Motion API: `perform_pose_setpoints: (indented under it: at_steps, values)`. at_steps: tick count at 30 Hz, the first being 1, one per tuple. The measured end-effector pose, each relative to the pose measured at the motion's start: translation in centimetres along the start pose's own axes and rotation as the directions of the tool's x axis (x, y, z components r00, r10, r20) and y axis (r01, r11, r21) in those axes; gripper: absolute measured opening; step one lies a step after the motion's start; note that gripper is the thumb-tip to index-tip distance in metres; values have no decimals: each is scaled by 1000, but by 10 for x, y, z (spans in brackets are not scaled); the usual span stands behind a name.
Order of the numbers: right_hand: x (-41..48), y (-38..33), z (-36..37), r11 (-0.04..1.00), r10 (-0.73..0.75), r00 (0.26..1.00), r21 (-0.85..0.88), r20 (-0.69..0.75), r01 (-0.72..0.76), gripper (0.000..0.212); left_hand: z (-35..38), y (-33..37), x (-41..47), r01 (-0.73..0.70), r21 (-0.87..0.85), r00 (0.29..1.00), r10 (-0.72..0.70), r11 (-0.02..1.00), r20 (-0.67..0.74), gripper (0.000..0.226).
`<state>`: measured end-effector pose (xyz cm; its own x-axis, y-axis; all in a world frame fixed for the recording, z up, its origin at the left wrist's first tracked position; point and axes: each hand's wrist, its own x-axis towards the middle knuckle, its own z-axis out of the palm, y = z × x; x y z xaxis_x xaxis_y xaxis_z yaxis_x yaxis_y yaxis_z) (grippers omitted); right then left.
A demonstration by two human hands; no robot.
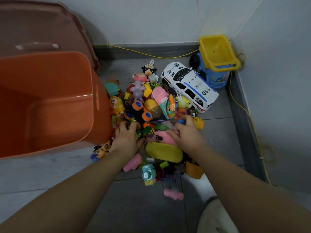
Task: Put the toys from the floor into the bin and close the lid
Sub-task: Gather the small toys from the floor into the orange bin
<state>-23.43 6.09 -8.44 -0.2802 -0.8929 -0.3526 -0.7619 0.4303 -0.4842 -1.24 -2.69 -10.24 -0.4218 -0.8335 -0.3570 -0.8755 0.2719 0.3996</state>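
nearby, orange bin (pixel 101 115) open, lid (pixel 42 27) behind, toys (pixel 151 106) on floor (pixel 143 207)

Two pale, plain walls (pixel 151 19) are meeting in a corner at the upper right. A dark grey skirting board (pixel 168 49) is running along their feet. A yellow cable (pixel 158 57) is trailing along the skirting and turning down the right side, while a thin white cord (pixel 247 19) is climbing the wall near the corner. The floor (pixel 143 207) is showing grey tiles with thin joints, turning paler at the lower left. Dim, soft light is falling evenly.
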Motion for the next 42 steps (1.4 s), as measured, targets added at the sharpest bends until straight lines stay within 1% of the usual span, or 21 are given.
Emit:
perform_pose_setpoints:
  at_steps: [2, 4, 5, 6, 8, 10, 12, 14, 15, 17, 20, 23, 25, 26, 28, 30, 32, 35, 38, 42]
  values:
    - [-2, 2, 4, 1000, 13, 1000, 26, -29, -12, 41, 4, 3, 0, 39, 10, 999, -39, 999, -19, 63]
    - [-2, 4, 9, 999, 48, 994, 22, -94, -46, 44, 8, 9, 0, 78, 86, 997, -79, 993, 6, 72]
    - [-1, 4, 10, 997, 77, 989, 15, -124, -76, 48, 9, 12, 2, 79, 114, 996, -83, 990, 27, 74]
    - [0, 3, 10, 992, 123, 985, 19, -121, -122, 53, 9, 14, 3, 73, 131, 996, -79, 989, 45, 74]
    - [5, -2, 9, 974, 226, 974, 34, -5, -226, 66, 8, 15, 5, 61, 131, 996, -70, 989, 60, 71]
    - [11, -10, 11, 961, 273, 955, 5, 116, -275, 71, 6, 13, 5, 58, 109, 996, -65, 992, 62, 66]
    - [15, -15, 15, 958, 276, 954, 49, 115, -283, 63, 3, 11, 6, 67, 53, 996, -70, 996, 59, 60]
    - [19, -17, 15, 935, 305, 947, 156, 97, -317, 53, -2, 8, 7, 67, -57, 998, -67, 996, 5, 45]
    - [19, -18, 15, 917, 323, 940, 209, 107, -339, 51, -5, 7, 8, 66, -100, 997, -69, 993, -26, 39]
    - [18, -18, 13, 889, 340, 932, 281, 125, -362, 48, -11, 5, 9, 62, -134, 997, -69, 989, -43, 32]
    - [13, -18, 9, 888, 317, 944, 322, 90, -328, 40, -20, 7, 7, 38, -142, 999, -42, 989, -30, 30]
    - [9, -24, -1, 854, 329, 943, 412, 44, -317, 47, -27, 11, 3, 15, -150, 1000, -18, 989, -20, 28]
    - [8, -30, -12, 846, 326, 945, 438, 29, -305, 50, -34, 14, 0, 12, -173, 1000, -14, 985, -15, 27]
    - [7, -31, -17, 854, 316, 948, 427, 32, -299, 48, -35, 15, -2, 7, -181, 1000, -9, 984, -13, 27]
    - [6, -35, -30, 885, 277, 960, 381, 29, -267, 36, -42, 17, -5, -5, -186, 1000, 2, 983, -13, 25]
    - [6, -39, -44, 918, 233, 972, 332, -8, -217, 22, -51, 21, -7, -5, -189, 1000, 3, 982, -10, 26]
    - [6, -44, -58, 939, 175, 983, 308, -48, -152, 14, -62, 26, -7, -2, -189, 1000, 2, 982, 0, 29]
    - [6, -58, -82, 955, 105, 990, 286, -97, -73, 8, -83, 36, -9, -13, -177, 1000, 11, 984, -11, 30]
    - [8, -74, -103, 960, 89, 982, 277, -169, -40, 3, -103, 48, -11, -35, -210, 999, 27, 977, -41, 30]
    - [12, -102, -136, 957, 80, 963, 290, -257, -3, 3, -137, 63, -13, -119, -252, 989, 93, 960, -115, 30]
